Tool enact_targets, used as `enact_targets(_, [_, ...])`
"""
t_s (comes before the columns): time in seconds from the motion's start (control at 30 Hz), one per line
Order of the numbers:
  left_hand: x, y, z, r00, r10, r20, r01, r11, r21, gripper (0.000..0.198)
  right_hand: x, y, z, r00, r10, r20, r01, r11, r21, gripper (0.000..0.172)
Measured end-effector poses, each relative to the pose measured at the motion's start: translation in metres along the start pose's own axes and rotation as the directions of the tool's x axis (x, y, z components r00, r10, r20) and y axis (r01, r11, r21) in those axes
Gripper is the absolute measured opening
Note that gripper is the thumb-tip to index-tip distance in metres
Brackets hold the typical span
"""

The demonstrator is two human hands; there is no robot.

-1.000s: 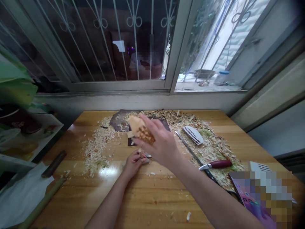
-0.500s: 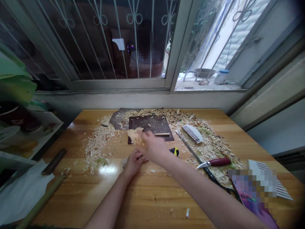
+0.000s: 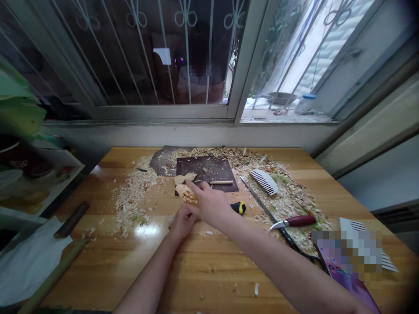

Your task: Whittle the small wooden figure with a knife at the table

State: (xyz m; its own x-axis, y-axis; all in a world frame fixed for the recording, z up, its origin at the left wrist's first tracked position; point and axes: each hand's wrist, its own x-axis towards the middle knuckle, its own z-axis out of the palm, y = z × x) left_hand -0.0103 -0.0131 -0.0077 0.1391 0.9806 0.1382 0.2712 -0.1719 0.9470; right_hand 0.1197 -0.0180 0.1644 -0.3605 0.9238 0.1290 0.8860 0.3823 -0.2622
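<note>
A pale carved wooden piece (image 3: 187,193) with a rough, notched, browned patch is gripped at its right side by my right hand (image 3: 214,205), the index finger lying along its top. My left hand (image 3: 180,223) is closed low beside it, fingers curled near the lower end; what they hold is hidden. A small greyish piece (image 3: 170,221) shows at the left edge of that hand. Leaf-shaped pale wood pieces (image 3: 185,177) lie just beyond the carving. Close to my right wrist is a black-and-yellow tool (image 3: 241,207), partly covered.
Wood shavings (image 3: 132,200) ring a dark mat (image 3: 203,168) bearing a thin stick (image 3: 221,182). At right lie a saw (image 3: 262,203), a red-handled carving knife (image 3: 299,221), a white comb-like piece (image 3: 263,182) and a phone (image 3: 343,272). A dark stick (image 3: 72,219) lies left.
My right hand was blurred with motion and is now clearer, a little lower and to the right. The carved piece has come into focus with it. My left hand has barely moved.
</note>
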Motion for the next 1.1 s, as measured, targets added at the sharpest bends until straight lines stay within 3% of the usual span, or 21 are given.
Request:
enact_targets(0.07, [0.000, 0.001, 0.000, 1.000, 0.013, 0.003, -0.013, 1.000, 0.014, 0.014, 0.000, 0.003, 0.000, 1.000, -0.005, -0.009, 0.005, 1.000, -0.001, 0.060])
enact_targets(0.17, [0.000, 0.005, -0.001, 0.999, 0.050, 0.019, -0.051, 0.998, 0.036, 0.013, -0.001, 0.003, -0.011, 0.968, -0.019, -0.249, 0.047, 0.993, 0.108, 0.062])
enact_targets(0.23, [0.000, 0.005, -0.001, 0.998, 0.053, 0.018, -0.054, 0.997, 0.060, 0.013, -0.002, 0.003, -0.012, 0.948, -0.003, -0.318, 0.052, 0.988, 0.147, 0.063])
enact_targets(0.37, [0.001, 0.003, 0.000, 1.000, 0.027, 0.010, -0.028, 0.996, 0.088, 0.015, 0.001, 0.005, 0.003, 0.999, 0.005, -0.049, -0.003, 0.999, 0.049, 0.060])
enact_targets(0.43, [0.001, 0.005, -0.001, 0.999, 0.040, 0.020, -0.041, 0.995, 0.088, 0.015, 0.003, 0.006, 0.003, 1.000, -0.001, -0.023, 0.002, 0.999, 0.052, 0.058])
enact_targets(0.5, [0.002, 0.008, -0.001, 0.997, 0.072, 0.032, -0.075, 0.994, 0.078, 0.014, 0.004, 0.006, -0.006, 0.988, 0.003, -0.157, 0.017, 0.992, 0.127, 0.059])
enact_targets(0.6, [0.002, 0.009, -0.002, 0.994, 0.093, 0.056, -0.097, 0.993, 0.070, 0.015, 0.002, 0.005, -0.015, 0.922, 0.068, -0.382, 0.024, 0.973, 0.231, 0.062])
enact_targets(0.67, [0.002, 0.007, -0.002, 0.997, 0.049, 0.058, -0.054, 0.995, 0.088, 0.016, 0.001, 0.004, -0.008, 0.942, 0.061, -0.331, 0.007, 0.979, 0.201, 0.061])
enact_targets(0.73, [0.001, 0.003, -0.002, 0.999, 0.000, 0.045, -0.005, 0.994, 0.110, 0.016, 0.000, 0.003, 0.004, 0.989, 0.016, -0.148, 0.003, 0.992, 0.126, 0.059])
enact_targets(0.8, [0.001, 0.003, -0.002, 0.999, -0.013, 0.037, 0.009, 0.993, 0.121, 0.016, 0.001, 0.004, 0.010, 0.999, -0.012, -0.036, 0.016, 0.996, 0.093, 0.058])
enact_targets(1.0, [0.003, 0.008, -0.001, 0.994, 0.079, 0.073, -0.085, 0.993, 0.079, 0.015, 0.002, 0.004, -0.009, 0.960, 0.092, -0.265, -0.040, 0.980, 0.195, 0.059])
enact_targets(1.1, [0.002, 0.002, 0.000, 0.999, 0.024, 0.030, -0.027, 0.994, 0.107, 0.014, 0.002, 0.002, 0.001, 0.990, 0.096, -0.101, -0.084, 0.990, 0.114, 0.060])
